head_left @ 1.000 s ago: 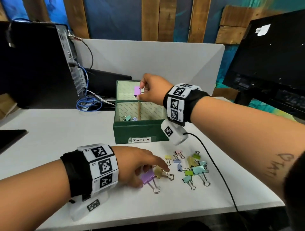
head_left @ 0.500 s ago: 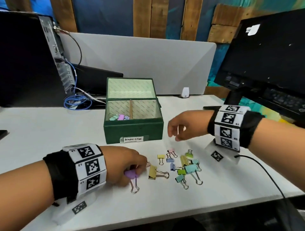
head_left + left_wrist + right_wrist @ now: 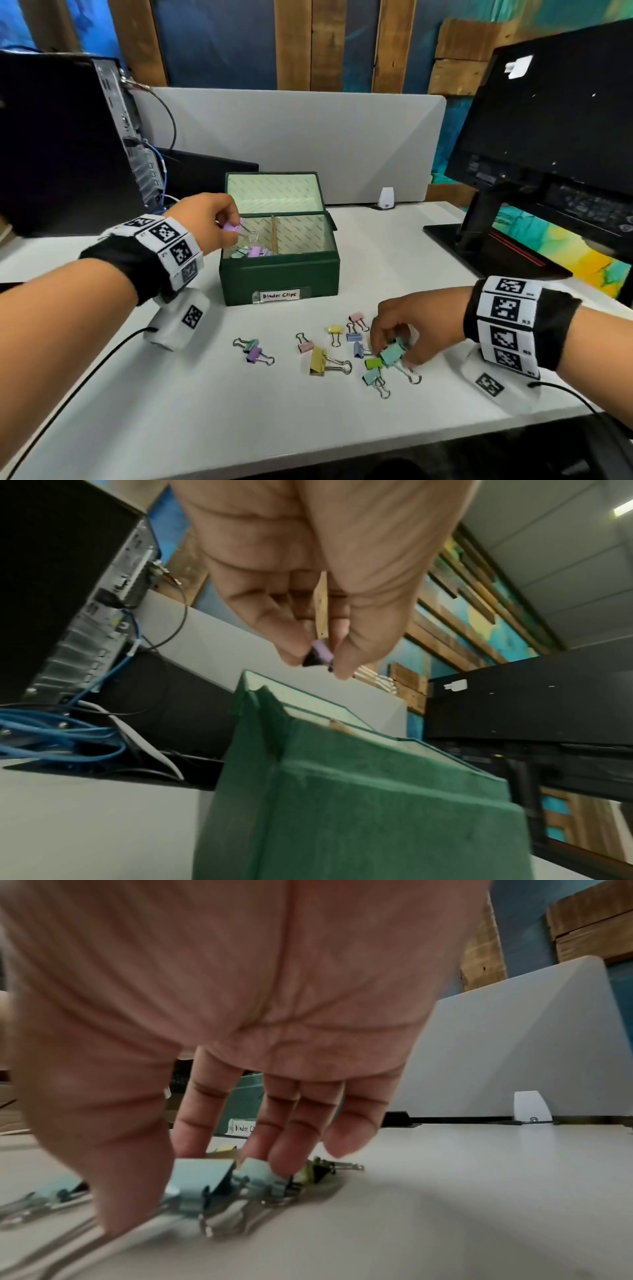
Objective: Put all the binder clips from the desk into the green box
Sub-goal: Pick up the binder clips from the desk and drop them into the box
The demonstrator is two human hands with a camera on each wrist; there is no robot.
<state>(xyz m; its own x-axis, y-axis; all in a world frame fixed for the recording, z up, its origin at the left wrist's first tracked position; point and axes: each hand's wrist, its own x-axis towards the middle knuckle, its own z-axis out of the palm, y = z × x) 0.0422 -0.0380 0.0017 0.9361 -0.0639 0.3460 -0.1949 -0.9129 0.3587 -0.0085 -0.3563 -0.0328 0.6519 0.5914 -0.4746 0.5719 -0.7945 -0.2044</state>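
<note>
Mid-task: the left hand pinches a purple binder clip over the left compartment of the open green box, which already holds a few clips. It looks ready to let go. The right hand, fingers curled down, closes on a teal clip on the white counter. About eleven clips lie loose there; the exact count is uncertain under the fingers

Right hand fingers hide clips beneath; box left compartment contents partly hidden.
</note>
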